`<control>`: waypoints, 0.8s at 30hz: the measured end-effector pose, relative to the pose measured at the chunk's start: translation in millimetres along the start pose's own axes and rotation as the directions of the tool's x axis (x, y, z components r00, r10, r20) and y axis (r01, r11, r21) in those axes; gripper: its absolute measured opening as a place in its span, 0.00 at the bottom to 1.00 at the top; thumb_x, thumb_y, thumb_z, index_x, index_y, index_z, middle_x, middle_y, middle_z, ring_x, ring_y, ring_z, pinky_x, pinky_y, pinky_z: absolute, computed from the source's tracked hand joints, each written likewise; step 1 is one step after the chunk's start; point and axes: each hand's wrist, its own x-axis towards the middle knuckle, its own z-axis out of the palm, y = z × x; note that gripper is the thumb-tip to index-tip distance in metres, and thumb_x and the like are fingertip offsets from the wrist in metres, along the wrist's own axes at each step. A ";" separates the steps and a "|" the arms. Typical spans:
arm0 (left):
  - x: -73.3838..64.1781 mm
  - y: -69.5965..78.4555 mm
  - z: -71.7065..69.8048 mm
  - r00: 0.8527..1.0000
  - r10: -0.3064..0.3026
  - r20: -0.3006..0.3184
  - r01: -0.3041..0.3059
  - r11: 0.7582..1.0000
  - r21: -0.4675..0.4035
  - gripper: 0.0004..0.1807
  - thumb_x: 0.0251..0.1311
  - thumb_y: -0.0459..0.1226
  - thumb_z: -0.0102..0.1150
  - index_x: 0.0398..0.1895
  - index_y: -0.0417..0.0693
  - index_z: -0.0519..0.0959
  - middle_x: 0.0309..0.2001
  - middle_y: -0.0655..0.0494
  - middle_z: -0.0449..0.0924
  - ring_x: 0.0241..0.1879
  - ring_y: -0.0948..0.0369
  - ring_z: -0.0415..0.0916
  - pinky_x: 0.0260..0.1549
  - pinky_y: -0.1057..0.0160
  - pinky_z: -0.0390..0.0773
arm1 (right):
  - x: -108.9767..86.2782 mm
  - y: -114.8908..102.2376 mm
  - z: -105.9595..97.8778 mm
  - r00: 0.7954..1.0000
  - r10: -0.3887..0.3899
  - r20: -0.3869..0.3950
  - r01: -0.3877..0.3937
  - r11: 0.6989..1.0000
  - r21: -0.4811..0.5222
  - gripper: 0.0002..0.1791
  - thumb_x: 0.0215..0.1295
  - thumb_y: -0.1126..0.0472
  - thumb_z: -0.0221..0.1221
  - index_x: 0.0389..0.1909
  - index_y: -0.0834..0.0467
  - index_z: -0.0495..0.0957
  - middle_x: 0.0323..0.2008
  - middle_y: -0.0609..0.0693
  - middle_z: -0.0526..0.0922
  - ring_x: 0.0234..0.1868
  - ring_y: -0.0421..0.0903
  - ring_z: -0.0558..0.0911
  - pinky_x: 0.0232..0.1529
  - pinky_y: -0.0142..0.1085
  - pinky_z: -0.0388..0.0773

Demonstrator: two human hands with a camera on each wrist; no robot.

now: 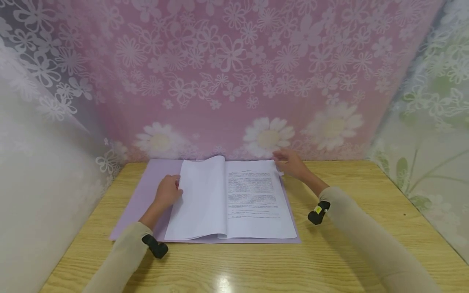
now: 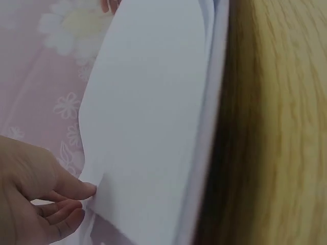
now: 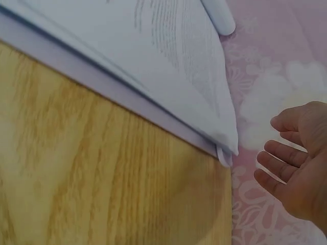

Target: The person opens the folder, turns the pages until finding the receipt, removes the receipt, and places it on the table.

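A lilac folder (image 1: 141,195) lies open on the wooden table, holding a stack of white printed sheets (image 1: 253,195). One turned sheet (image 1: 199,199) lies over the left side with its blank face up, bulging along the fold. My left hand (image 1: 168,191) pinches that sheet's left edge; in the left wrist view the thumb is on top of the paper (image 2: 143,102) and the fingers are curled below. By the top right corner of the printed sheets is my right hand (image 1: 291,163). Its fingers are spread and loosely bent, apart from the paper corner (image 3: 227,143) in the right wrist view.
The wood-grained table (image 1: 348,228) extends right of the folder and in front of it. Behind it stands a pink floral backdrop (image 1: 227,122), with pale floral panels at both sides. A small white tab (image 1: 281,173) sticks out near the stack's upper right corner.
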 end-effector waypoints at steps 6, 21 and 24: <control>-0.6 -1.6 2.1 0.991 0.126 0.053 -0.128 0.990 0.053 0.26 0.57 0.22 0.63 0.62 0.25 0.75 0.58 0.28 0.74 0.57 0.34 0.74 0.57 0.41 0.78 | 0.1 11.4 1.5 0.998 -0.057 0.010 0.057 0.997 -0.052 0.22 0.71 0.73 0.57 0.63 0.78 0.72 0.63 0.74 0.75 0.64 0.72 0.76 0.66 0.62 0.72; 1.6 -2.5 -5.2 0.944 0.152 0.292 -0.170 0.985 0.037 0.27 0.69 0.37 0.61 0.68 0.33 0.73 0.69 0.35 0.71 0.71 0.36 0.66 0.70 0.39 0.67 | 0.4 25.8 3.3 0.989 0.041 0.141 -0.029 0.996 -0.085 0.32 0.70 0.65 0.62 0.73 0.68 0.66 0.74 0.69 0.65 0.73 0.72 0.64 0.72 0.66 0.62; 2.5 -1.4 -8.4 0.932 0.108 0.346 -0.128 0.991 0.035 0.37 0.65 0.48 0.67 0.71 0.35 0.70 0.71 0.35 0.69 0.73 0.36 0.63 0.71 0.39 0.65 | 2.8 29.4 6.7 0.988 0.047 0.147 -0.036 0.996 -0.082 0.35 0.68 0.64 0.64 0.73 0.68 0.65 0.74 0.69 0.65 0.74 0.71 0.64 0.73 0.65 0.60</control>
